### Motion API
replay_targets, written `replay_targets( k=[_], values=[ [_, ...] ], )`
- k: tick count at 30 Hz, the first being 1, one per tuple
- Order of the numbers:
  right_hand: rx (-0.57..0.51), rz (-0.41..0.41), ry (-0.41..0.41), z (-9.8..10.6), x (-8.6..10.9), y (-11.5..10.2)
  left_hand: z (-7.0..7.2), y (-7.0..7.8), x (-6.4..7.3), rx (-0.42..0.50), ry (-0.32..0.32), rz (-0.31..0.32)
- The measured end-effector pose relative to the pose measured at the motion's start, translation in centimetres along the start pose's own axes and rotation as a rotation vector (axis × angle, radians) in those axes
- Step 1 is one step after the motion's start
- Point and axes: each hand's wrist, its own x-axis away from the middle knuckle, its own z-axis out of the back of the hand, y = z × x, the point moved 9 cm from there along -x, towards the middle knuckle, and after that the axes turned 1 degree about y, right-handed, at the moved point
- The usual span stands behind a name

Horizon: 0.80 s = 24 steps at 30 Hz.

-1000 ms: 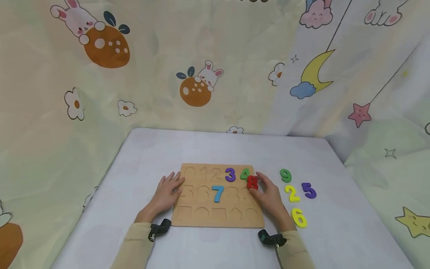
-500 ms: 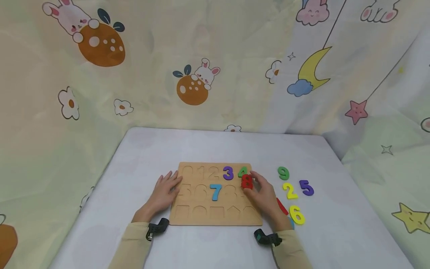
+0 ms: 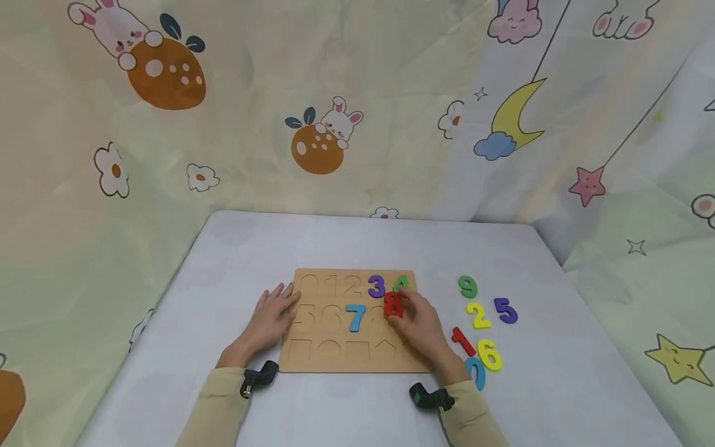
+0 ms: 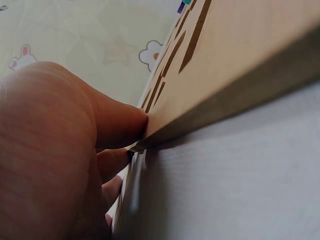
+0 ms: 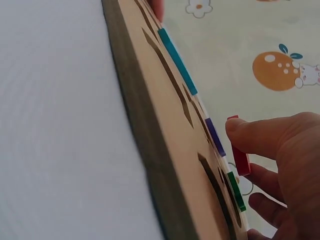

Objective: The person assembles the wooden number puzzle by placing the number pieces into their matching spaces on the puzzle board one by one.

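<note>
My right hand pinches a red number 8 between thumb and fingers, close over the right part of the wooden puzzle board. In the right wrist view the red 8 stands clear of the board's face. My left hand rests at the board's left edge with straight, spread fingers; its thumb touches the edge in the left wrist view. On the board lie a purple 3, a green 4, partly behind the right fingers, and a blue 7.
Right of the board lie a green 9, a yellow 2, a purple 5, a red 1, a yellow 6 and a blue 0, partly behind the right forearm. A printed cloth hangs behind the white table.
My right hand has carried the red 8 leftward over the board. The red 1 and blue 0 have come into sight from behind the right arm. My left hand stays at the board's edge.
</note>
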Motion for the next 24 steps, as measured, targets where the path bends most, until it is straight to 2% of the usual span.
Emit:
replay_targets(
  k=[9,13,19,24],
  values=[
    [0.036,0.028,-0.010,-0.3,0.2,-1.1,0.1,0.2,-0.2,-0.011,0.006,-0.010],
    [0.041,0.026,-0.041,-0.8,0.3,-1.2,0.2,0.4,-0.2,-0.013,0.010,-0.016],
    [0.085,0.101,-0.052,-1.3,0.3,-1.6,0.1,0.3,-0.3,-0.004,0.003,-0.005],
    [0.116,0.127,-0.051,-1.5,0.5,-1.8,0.0,0.1,-0.2,0.002,-0.002,0.006]
  ],
)
